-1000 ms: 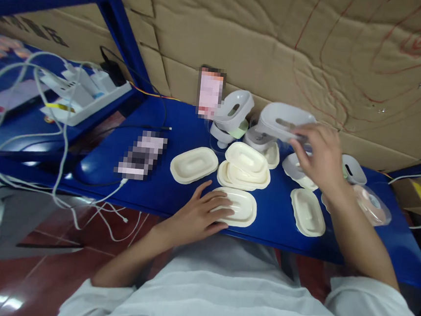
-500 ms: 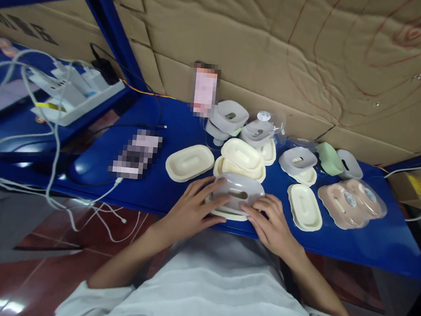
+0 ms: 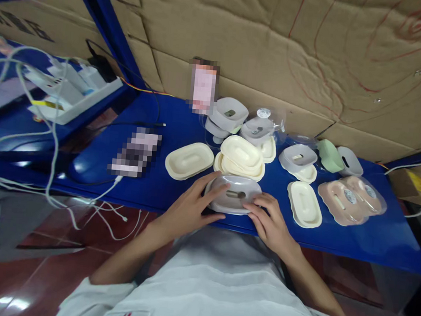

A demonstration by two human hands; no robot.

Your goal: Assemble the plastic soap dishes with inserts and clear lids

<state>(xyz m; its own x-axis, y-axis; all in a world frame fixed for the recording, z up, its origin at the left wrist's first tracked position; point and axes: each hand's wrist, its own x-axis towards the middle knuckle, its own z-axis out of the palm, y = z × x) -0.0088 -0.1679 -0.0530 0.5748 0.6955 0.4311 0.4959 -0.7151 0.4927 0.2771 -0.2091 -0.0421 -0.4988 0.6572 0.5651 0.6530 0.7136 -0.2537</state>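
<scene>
At the table's front edge a shiny grey soap dish (image 3: 221,204) with an oval slot lies level between my hands. My left hand (image 3: 191,204) grips its left end, index finger over the top near the slot and thumb along the front rim. On the right end, my right hand (image 3: 269,219) presses with bent fingers at the rim. Just behind it lies a stack of cream oval trays (image 3: 242,153). Another cream tray (image 3: 189,161) is at the left, and one more cream tray (image 3: 304,204) at the right.
More grey dishes (image 3: 229,111) stand at the back, with a green dish (image 3: 330,156) and pink packaged dishes (image 3: 343,201) at the right. A blurred phone (image 3: 135,154) with a cable lies left; another phone (image 3: 204,86) leans on the cardboard. A power strip (image 3: 90,101) sits far left.
The grey soap dish has tipped down to lie flatter. The cream rim that showed beneath its front edge is now covered. Both hands stay on its ends.
</scene>
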